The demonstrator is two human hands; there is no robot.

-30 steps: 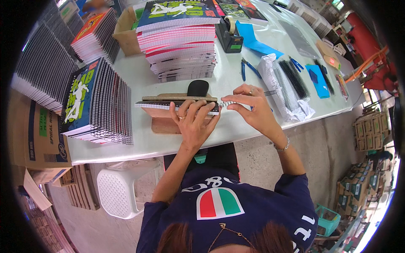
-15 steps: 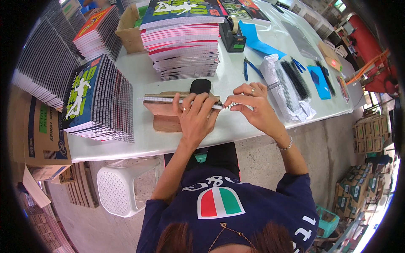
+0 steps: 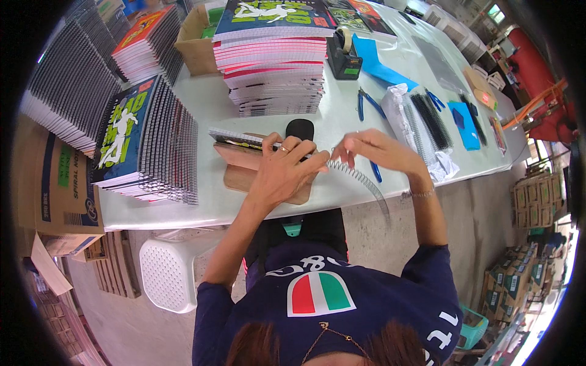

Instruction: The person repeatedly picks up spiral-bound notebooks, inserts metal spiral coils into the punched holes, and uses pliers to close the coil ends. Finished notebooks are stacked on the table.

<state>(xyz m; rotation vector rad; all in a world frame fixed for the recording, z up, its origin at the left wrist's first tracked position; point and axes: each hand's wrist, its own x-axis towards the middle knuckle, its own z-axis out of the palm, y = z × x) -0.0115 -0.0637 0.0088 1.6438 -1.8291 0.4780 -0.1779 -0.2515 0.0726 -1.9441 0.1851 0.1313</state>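
Since the earlier frame the wire spiral coil (image 3: pixel 360 183) has come further out to the right of the notebook; it now trails from the book's edge down toward the lower right, past the table's near rim, where before it lay short and close against the pages.

Largest in view is the white table (image 3: pixel 342 122), filling the upper half of the frame. On it, upper centre, stands a tall stack of notebooks (image 3: pixel 274 67) with red and white page edges. At the left lie fanned bound notebooks (image 3: pixel 146 146) with green and black covers. Cardboard boxes (image 3: pixel 49 183) sit at the far left. A bag of black coils (image 3: pixel 421 122) lies right of centre, with a black tape dispenser (image 3: pixel 343 56) above it and blue pliers (image 3: pixel 366 104) between.

The unbound notebook (image 3: pixel 241 139) rests on a brown board (image 3: pixel 244 168) at the table's near edge, centre frame, its long axis running left to right. The left hand (image 3: pixel 284 171) lies spread on top of it, pressing down, fingers toward the right-hand end. The right hand (image 3: pixel 372 149) sits just to the right, fingertips pinching the coil near where it meets the pages.

So the coil runs rightward and downward from the book, in line with its binding edge, and the right hand is the nearer one to it.
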